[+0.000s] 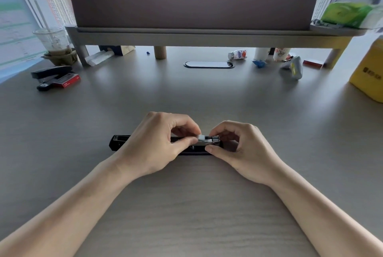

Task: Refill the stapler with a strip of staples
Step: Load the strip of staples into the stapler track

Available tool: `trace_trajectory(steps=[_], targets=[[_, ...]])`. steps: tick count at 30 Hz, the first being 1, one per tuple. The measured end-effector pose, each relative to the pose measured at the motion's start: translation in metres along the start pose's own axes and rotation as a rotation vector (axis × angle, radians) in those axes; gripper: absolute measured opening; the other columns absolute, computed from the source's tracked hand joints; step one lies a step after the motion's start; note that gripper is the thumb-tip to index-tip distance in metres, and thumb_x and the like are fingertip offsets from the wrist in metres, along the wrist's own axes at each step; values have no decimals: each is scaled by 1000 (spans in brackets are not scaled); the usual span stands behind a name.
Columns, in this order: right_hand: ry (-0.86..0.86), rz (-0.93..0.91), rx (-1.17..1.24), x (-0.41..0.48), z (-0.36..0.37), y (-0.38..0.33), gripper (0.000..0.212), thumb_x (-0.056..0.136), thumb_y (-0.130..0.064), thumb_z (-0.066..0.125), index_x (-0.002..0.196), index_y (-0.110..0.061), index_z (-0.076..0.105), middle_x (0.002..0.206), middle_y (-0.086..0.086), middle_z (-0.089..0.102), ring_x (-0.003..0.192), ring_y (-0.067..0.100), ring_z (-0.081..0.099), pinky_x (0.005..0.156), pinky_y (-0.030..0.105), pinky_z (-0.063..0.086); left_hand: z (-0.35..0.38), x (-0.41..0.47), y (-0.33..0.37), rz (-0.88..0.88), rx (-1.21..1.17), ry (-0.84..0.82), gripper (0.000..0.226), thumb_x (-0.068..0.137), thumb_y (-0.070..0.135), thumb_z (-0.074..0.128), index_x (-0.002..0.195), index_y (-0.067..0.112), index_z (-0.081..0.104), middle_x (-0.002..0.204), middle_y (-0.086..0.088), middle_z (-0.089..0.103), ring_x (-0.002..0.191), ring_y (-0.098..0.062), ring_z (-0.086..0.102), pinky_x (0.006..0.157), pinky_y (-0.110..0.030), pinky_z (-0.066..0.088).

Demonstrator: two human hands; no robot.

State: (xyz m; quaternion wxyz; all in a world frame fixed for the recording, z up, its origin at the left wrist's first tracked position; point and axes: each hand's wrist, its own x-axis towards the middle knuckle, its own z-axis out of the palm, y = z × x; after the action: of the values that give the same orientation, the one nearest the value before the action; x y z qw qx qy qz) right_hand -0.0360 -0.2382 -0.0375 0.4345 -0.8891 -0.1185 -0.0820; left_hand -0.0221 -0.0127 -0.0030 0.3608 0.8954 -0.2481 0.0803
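Fingers [186, 144] of both hands pinch the silver staple strip [204, 142], lining it over the opened black plastic stapler [118, 142] lying mid-bench [186, 205].

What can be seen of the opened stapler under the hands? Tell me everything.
The stapler is black, long and narrow, lying flat and opened out on the pale wood-grain desk, running left to right. Its hollow black end shows at the left; a silvery metal staple channel with a small pale block shows at the right. The left hand covers its middle, fingertips pinching at the block; the right hand pinches the channel's right end. Whether staples are loaded cannot be told.
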Motion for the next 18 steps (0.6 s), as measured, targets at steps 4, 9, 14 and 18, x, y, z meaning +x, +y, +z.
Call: trace_trajectory(steps=[4,9,14,18], targets=[[-4,5,1,0,0,-1,12,83,-28,86,91,-26,77,85,-4,79,80,12,74,76,32,56,0,1,-1,-8,-22,2,9,87,21,84,90,29,82,83,19,81,86,7,76,78,-17,57],[-2,13,7,-1,0,-1,12,82,-27,87,91,-27,78,85,-5,79,80,10,74,75,27,56,0,2,-2,-13,-29,-13,9,87,21,84,90,29,82,83,20,81,85,7,76,79,-24,60],[-9,9,19,0,0,0,11,83,-28,86,88,-26,77,84,-4,79,77,13,74,75,33,57,1,2,-1,0,-10,-29,10,87,21,84,89,31,82,82,20,80,86,8,75,75,-9,54],[-1,0,4,1,0,1,12,82,-29,86,90,-27,77,84,-3,79,78,13,74,76,33,57,-1,4,1,18,41,-50,8,87,24,84,88,32,82,80,18,80,85,4,74,68,-7,49]])
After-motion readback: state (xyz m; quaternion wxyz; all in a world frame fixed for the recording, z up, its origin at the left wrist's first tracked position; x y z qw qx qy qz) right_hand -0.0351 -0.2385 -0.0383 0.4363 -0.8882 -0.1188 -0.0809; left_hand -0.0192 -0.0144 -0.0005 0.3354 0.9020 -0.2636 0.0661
